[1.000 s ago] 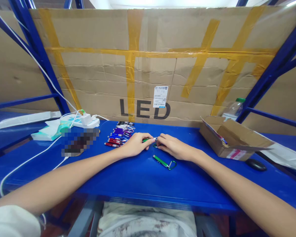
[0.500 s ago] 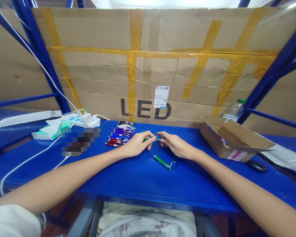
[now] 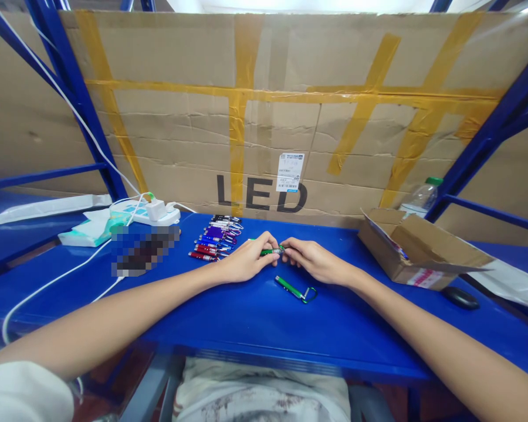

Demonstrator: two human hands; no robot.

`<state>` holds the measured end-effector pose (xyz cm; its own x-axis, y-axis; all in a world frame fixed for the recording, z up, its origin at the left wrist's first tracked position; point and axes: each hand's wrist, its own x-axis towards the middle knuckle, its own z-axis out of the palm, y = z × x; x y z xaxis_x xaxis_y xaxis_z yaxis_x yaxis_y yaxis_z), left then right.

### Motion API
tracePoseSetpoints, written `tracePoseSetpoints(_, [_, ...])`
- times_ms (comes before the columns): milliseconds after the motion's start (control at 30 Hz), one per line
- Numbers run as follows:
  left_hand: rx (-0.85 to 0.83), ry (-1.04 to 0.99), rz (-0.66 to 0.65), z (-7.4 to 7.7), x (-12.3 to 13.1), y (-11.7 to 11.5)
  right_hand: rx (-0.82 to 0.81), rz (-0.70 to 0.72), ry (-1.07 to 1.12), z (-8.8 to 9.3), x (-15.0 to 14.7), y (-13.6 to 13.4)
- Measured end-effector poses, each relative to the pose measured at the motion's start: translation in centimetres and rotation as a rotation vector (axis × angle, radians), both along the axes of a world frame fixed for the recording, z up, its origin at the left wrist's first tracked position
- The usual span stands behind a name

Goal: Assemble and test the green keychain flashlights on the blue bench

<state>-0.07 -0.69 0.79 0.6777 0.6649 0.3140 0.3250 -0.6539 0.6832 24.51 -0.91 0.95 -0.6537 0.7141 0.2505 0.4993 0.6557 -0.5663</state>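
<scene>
Together left fingers (image 3: 268, 238) and right fingers (image 3: 293, 244) pinch a green penlight (image 3: 267, 252), a carton (image 3: 382, 253) holding something colourful (image 3: 399, 252)

The left grip (image 3: 247, 258) apparently hides part of its green tube (image 3: 269, 252)

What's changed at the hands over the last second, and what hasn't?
The left hand has shifted its grip on the held pen, baring more of the green barrel. The clip, lower down by the right hand before, has come up between the hands. Nothing was visibly let go. The loose pen, row of pens and box stayed put.
</scene>
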Motion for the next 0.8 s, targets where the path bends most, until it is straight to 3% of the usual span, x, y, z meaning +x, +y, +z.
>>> tracePoseSetpoints(267, [0.007,-0.053,0.009,0.17,0.11,-0.36,0.037,-0.035,0.014,0.66,-0.12,-0.48])
tracePoseSetpoints(533, [0.112,-0.081,0.123,-0.21,0.23,-0.22,0.070,-0.083,0.118,0.44,-0.39,-0.59])
tracePoseSetpoints(800, [0.038,-0.156,0.119,0.39,0.41,-0.87,0.051,-0.123,0.232,0.51,-0.86,-0.85])
